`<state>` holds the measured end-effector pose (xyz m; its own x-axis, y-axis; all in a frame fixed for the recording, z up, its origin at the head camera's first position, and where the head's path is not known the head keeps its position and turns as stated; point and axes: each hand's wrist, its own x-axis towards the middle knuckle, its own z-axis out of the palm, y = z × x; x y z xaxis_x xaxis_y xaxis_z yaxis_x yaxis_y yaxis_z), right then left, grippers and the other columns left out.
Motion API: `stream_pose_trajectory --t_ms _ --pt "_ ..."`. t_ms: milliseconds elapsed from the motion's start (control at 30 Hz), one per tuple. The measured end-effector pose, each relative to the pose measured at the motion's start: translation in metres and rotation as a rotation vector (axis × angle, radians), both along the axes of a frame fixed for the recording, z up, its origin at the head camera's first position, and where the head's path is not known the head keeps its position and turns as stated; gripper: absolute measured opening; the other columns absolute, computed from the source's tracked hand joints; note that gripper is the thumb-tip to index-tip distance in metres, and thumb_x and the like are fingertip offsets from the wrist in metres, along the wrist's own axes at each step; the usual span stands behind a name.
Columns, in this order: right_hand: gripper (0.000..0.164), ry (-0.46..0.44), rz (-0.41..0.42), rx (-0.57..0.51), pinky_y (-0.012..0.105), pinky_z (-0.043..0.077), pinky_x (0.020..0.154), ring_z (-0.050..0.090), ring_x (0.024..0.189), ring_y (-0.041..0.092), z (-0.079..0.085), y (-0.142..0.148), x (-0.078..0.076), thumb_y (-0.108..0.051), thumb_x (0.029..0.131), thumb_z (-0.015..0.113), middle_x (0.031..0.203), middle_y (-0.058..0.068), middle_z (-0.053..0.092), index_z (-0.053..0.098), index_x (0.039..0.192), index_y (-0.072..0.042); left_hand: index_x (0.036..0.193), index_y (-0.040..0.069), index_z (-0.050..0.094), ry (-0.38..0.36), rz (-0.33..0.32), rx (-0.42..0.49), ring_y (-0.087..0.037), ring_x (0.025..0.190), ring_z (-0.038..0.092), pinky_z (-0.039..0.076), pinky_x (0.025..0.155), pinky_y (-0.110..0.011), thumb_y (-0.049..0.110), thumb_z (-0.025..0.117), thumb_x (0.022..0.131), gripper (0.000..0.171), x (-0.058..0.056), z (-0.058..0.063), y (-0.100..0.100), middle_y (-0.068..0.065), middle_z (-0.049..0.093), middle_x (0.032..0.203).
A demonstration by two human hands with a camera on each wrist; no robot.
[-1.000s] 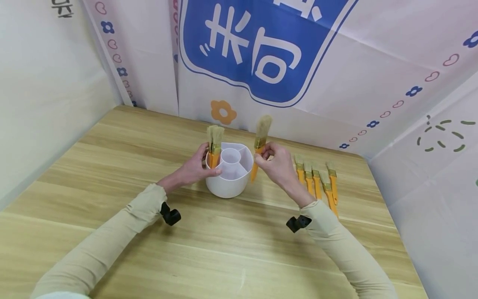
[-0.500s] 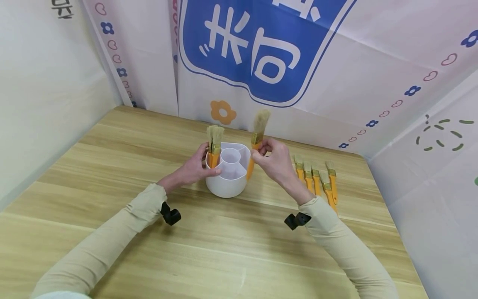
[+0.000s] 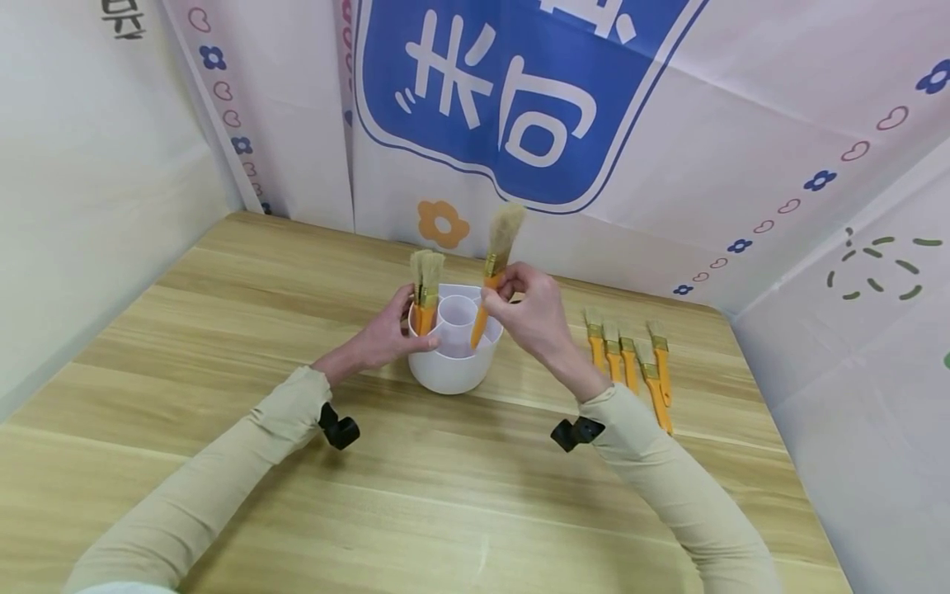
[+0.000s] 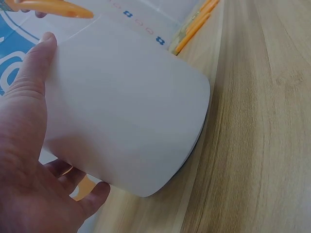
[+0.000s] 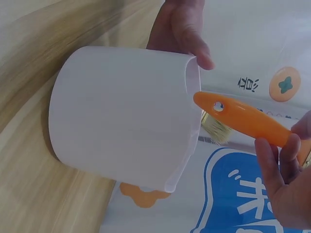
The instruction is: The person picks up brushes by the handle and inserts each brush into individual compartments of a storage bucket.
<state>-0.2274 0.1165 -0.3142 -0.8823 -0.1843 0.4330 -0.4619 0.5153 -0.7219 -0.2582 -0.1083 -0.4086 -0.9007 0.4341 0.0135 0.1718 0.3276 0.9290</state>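
A white round organizer [image 3: 449, 373] with divided compartments and a central cup stands upright on the table. My left hand [image 3: 380, 340] holds its left side, thumb along the front of the rim and fingers behind, as the left wrist view also shows. Paintbrushes [image 3: 429, 285] with orange handles stand bristles-up in its left compartment. Between thumb and fingertips, my right hand [image 3: 530, 318] pinches another paintbrush [image 3: 501, 239], bristles up. Its orange handle [image 5: 245, 116] slants down with the tip right at the organizer's rim, over the front right compartment in the head view.
Several more orange-handled paintbrushes [image 3: 653, 381] lie side by side on the wooden table [image 3: 416, 503], right of the organizer. A printed white backdrop [image 3: 653, 206] rises behind the table, with pale walls at both sides.
My right hand has moved left with the paintbrush and raised it, from beside the organizer to over its right part. The left hand and the organizer stay put.
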Motion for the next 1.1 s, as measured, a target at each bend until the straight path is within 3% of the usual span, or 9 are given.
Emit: stream_pose_trajectory --t_ms 267,533,867,1100 --pt "0.008 0.01 0.079 -0.01 0.02 0.043 0.059 0.05 0.058 0.009 -0.017 -0.012 -0.002 -0.007 0.076 0.063 0.062 0.009 0.059 0.061 0.079 0.001 0.148 0.014 0.006 0.005 -0.001 0.005 -0.037 0.141 0.024 0.028 0.11 -0.059 0.028 0.07 0.083 0.092 0.001 -0.001 0.0 -0.018 0.023 0.152" --pt "0.01 -0.052 0.102 -0.014 0.016 0.045 0.055 0.05 0.059 0.01 -0.03 -0.019 -0.001 -0.005 0.077 0.063 0.065 0.01 0.06 0.06 0.082 0.002 0.148 0.014 0.007 0.009 -0.01 0.027 -0.037 0.141 0.023 0.027 0.11 -0.059 0.028 0.069 0.083 0.091 0.0 -0.001 0.0 -0.018 0.022 0.152" --pt "0.012 -0.038 0.108 0.118 0.016 0.04 0.05 0.049 0.056 0.009 -0.042 -0.026 0.005 -0.012 0.08 0.065 0.064 0.007 0.06 0.06 0.081 0.0 0.148 0.014 0.006 0.019 -0.032 0.06 -0.038 0.141 0.021 0.028 0.11 -0.059 0.03 0.07 0.083 0.092 0.001 -0.001 -0.001 -0.019 0.02 0.153" --pt "0.028 0.021 0.105 0.216 0.016 0.035 0.045 0.046 0.051 0.008 -0.047 -0.03 0.011 -0.026 0.08 0.071 0.059 0.005 0.057 0.06 0.078 -0.001 0.149 0.017 0.006 0.001 -0.032 0.058 -0.036 0.143 0.018 0.025 0.111 -0.06 0.039 0.071 0.081 0.096 0.0 -0.002 -0.001 -0.016 0.019 0.154"
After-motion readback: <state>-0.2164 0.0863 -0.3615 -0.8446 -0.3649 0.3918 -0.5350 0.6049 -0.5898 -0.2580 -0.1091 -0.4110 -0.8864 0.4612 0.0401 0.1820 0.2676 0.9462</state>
